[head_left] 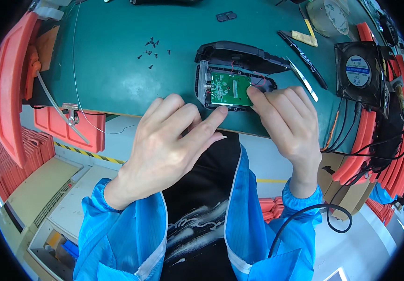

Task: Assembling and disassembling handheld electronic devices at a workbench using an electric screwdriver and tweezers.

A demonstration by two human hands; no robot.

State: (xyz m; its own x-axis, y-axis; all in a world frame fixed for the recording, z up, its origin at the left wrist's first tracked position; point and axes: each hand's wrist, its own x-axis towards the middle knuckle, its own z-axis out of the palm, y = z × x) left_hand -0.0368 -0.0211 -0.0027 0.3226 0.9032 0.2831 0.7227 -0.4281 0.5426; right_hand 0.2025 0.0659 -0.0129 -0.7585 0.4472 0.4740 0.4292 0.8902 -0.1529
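A green circuit board (230,89) lies in the lower half of a black plastic housing (195,104) near the table's front edge. The other housing half (239,54) stands tilted up behind it, joined by thin red wires. At the board's right edge, my right hand (288,117) is closed, thumb and index finger pinching there. My left hand (167,140) rests its index fingertip on the housing's near edge. Its thumb is apart from that finger, the other fingers are bent, and it holds nothing. A clear plastic strip (203,82) sits at the housing's left end.
Several small black screws (151,43) lie on the green mat (113,61). Tweezers (303,80) and a black pen (305,61) are to the right, near a fan (359,70) and cables. A tape roll (328,18) stands behind, and two small black pads (226,17) lie far back.
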